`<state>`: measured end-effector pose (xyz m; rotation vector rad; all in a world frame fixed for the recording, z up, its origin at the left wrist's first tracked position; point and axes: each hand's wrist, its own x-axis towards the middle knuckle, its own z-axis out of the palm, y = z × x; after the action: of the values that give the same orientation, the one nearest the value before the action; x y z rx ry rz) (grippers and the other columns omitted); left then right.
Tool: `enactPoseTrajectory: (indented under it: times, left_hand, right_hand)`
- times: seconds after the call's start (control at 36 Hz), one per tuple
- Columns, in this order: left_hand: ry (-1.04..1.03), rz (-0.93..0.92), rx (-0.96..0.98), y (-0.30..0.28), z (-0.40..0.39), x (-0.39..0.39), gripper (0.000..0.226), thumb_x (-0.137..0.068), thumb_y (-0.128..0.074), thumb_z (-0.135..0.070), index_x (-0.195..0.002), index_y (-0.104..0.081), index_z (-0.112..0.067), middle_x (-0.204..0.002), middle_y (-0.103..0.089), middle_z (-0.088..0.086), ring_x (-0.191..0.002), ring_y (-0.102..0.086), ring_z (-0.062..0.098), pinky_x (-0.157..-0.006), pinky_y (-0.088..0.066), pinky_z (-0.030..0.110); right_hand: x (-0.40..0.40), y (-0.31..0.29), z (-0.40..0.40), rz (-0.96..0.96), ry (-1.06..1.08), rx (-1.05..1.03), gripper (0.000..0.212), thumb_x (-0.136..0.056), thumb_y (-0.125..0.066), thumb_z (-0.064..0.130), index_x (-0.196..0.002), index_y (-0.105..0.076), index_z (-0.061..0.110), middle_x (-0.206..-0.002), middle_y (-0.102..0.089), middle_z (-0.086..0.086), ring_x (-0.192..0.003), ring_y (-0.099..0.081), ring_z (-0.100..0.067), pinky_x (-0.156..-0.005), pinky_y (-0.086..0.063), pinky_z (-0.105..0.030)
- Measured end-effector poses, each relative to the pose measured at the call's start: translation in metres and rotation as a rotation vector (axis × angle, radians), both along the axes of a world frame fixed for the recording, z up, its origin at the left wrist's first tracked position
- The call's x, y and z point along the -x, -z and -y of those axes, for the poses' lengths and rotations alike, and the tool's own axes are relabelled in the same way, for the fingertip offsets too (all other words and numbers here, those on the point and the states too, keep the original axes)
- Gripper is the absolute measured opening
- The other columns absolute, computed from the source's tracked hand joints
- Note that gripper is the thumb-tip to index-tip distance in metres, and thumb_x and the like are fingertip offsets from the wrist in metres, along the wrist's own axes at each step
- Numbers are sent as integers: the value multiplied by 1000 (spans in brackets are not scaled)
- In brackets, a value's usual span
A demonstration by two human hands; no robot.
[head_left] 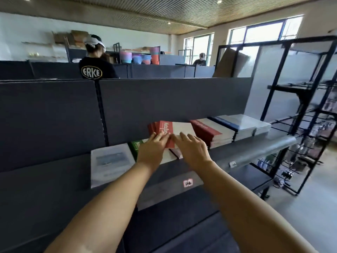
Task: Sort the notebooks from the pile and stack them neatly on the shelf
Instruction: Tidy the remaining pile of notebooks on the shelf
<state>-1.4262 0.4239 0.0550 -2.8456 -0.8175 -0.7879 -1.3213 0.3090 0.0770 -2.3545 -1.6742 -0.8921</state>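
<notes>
A loose pile of red-and-white notebooks [175, 127] lies fanned on the dark shelf [237, 152]. My left hand [153, 148] rests flat on the pile's red spine side, fingers spread. Beside it, my right hand [191, 148] presses flat on the white cover. Under my left hand shows a green-and-white notebook [135, 146]. To the right stand a neat stack of dark red notebooks [209, 133] and a stack of blue-spined notebooks [240, 125]. A pale notebook [111, 164] lies at the left.
A dark partition panel [164, 103] backs the shelf. A black wire rack [300, 115] with hanging goods stands at the right. A person in a black shirt [94, 68] stands behind the partition, another farther back. A price tag [187, 183] sits on the shelf's front edge.
</notes>
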Motion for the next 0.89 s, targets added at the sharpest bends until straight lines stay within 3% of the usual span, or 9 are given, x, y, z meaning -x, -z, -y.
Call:
enactPoseTrajectory:
  times: [0.11,0.19,0.36,0.42,0.5,0.61,0.72,0.89]
  left_hand:
    - [31,24,0,5,12,-42,73,-91,-35,11,-152,-23,-29,-156,-29,-5,-143,-29,21,-104,-42,34]
    - [22,31,10,8,23,-68,74,-91,-33,12,-152,-23,-29,-156,-30,-3,-143,-30,22,-104,-43,35]
    - [-94,36,32,15,45,-104,69,-95,-34,8,-152,-23,-30,-155,-31,-4,-142,-32,22,-102,-44,36]
    - [-136,29,42,17,50,-111,68,-95,-33,7,-152,-22,-30,-155,-30,-3,-142,-32,22,-103,-44,36]
    - [-192,25,69,19,58,-117,69,-95,-33,7,-152,-22,-30,-156,-29,-3,-143,-30,23,-105,-43,37]
    - [-227,19,84,14,69,-128,66,-97,-34,3,-152,-21,-30,-157,-26,-4,-144,-27,23,-107,-41,40]
    - [-224,33,45,9,76,-144,65,-97,-38,2,-152,-23,-29,-156,-30,-2,-142,-32,24,-105,-41,38]
    - [-175,-18,31,8,74,-176,73,-93,-35,10,-153,-19,-29,-157,-27,-3,-143,-27,23,-109,-35,36]
  right_hand:
    - [-37,-1,19,115,32,-32,53,-80,-75,26,-131,-58,24,-108,-69,2,-92,-69,-14,-76,-57,-24]
    - [-68,6,24,65,-7,28,53,-94,-55,19,-145,-39,21,-129,-58,-3,-113,-61,-21,-94,-50,-30]
    - [-117,12,29,49,-60,68,54,-99,-41,16,-150,-24,21,-139,-48,-4,-124,-50,-24,-102,-42,-33]
    - [-126,12,31,79,-89,58,50,-98,-47,19,-147,-33,22,-133,-54,-2,-118,-56,-22,-98,-47,-31]
    - [-133,12,35,122,-161,12,47,-85,-69,23,-130,-58,24,-107,-68,3,-94,-68,-16,-79,-56,-27]
    - [-149,11,39,129,-204,-58,48,-65,-85,23,-111,-71,21,-88,-71,2,-76,-71,-16,-65,-58,-27]
    - [-164,8,46,93,-215,-58,44,-73,-79,21,-116,-69,21,-95,-70,0,-83,-70,-18,-73,-57,-28]
    - [-189,7,57,84,-189,-151,46,-58,-85,13,-102,-74,19,-79,-70,1,-65,-69,-17,-58,-57,-27]
